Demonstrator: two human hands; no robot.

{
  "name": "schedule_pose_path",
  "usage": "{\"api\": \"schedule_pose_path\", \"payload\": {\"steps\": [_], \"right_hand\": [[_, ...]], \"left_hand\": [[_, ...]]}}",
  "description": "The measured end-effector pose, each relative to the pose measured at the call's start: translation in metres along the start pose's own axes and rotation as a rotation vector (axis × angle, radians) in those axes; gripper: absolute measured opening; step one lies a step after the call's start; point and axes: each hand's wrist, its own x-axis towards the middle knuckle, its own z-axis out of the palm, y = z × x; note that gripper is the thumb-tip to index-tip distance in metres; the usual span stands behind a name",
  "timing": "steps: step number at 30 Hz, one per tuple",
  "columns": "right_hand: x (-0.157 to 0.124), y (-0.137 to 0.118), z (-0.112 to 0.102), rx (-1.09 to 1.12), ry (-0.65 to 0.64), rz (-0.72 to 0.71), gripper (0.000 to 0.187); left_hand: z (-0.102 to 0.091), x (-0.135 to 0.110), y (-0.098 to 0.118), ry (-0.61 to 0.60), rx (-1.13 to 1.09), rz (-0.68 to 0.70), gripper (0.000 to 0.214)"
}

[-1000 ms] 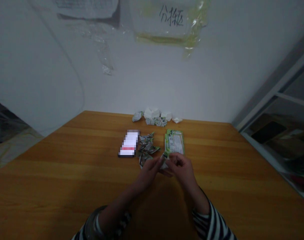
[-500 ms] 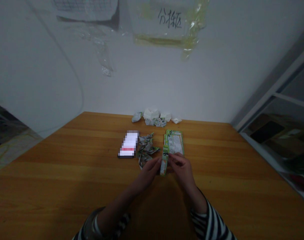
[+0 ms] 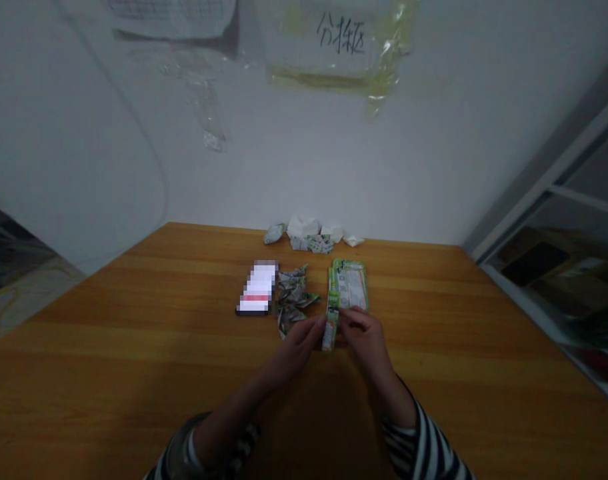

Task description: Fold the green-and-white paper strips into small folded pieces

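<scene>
Between my two hands is a narrow green-and-white printed packet, perhaps folded paper, tilted a little. My left hand pinches its left edge with thumb and fingers. On the other side the fingers of my right hand grip the right edge. Just beyond lie flat green-bordered printed packets, overlapping one another and partly hidden by my right hand. Crumpled printed paper lies behind my left hand.
A phone with a lit, blurred screen lies left of the crumpled paper on the wooden table. Along the wall sit white crumpled tissues and balled printed paper. At right stands a shelf.
The held packet has turned slightly and shifted a touch to the right. Both hands keep their grip, and the other things have stayed put.
</scene>
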Motion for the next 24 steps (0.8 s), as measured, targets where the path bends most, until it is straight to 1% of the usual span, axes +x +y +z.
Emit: {"api": "schedule_pose_path", "payload": {"steps": [4, 6, 9, 11, 12, 14, 16, 18, 19, 21, 24], "right_hand": [[-0.001, -0.002, -0.001, -0.033, 0.004, -0.028, 0.019], [0.000, -0.003, -0.003, -0.071, -0.015, -0.041, 0.021], [0.001, -0.004, -0.005, -0.163, -0.105, -0.087, 0.025], [0.001, -0.006, -0.006, -0.235, -0.180, -0.135, 0.028], [0.000, -0.007, -0.006, -0.258, -0.210, -0.153, 0.029], [-0.001, -0.012, -0.006, -0.303, -0.210, -0.176, 0.033], [-0.005, -0.017, -0.004, -0.419, -0.136, -0.212, 0.037], [-0.009, -0.021, 0.001, -0.603, -0.065, -0.266, 0.045], [-0.012, -0.022, 0.004, -0.678, -0.060, -0.286, 0.047], [-0.016, -0.022, 0.011, -0.744, -0.100, -0.286, 0.044], [-0.020, -0.016, 0.019, -0.741, -0.163, -0.176, 0.036]], "left_hand": [[-0.002, -0.001, -0.005, -0.008, -0.001, 0.009, 0.042], [-0.002, -0.001, -0.009, -0.021, -0.034, 0.007, 0.040], [-0.001, 0.002, -0.018, -0.041, -0.080, 0.031, 0.040], [-0.001, 0.005, -0.023, 0.006, -0.055, 0.061, 0.042], [-0.002, 0.006, -0.025, 0.054, -0.014, 0.064, 0.038], [-0.005, 0.007, -0.027, 0.157, 0.123, 0.050, 0.026], [-0.008, 0.007, -0.025, 0.236, 0.307, 0.026, 0.019], [-0.010, 0.006, -0.022, 0.275, 0.498, 0.015, 0.019], [-0.010, 0.005, -0.021, 0.279, 0.592, 0.014, 0.020], [-0.008, 0.003, -0.018, 0.258, 0.788, 0.006, 0.028], [-0.001, 0.001, -0.014, 0.168, 1.067, -0.025, 0.051]]}}
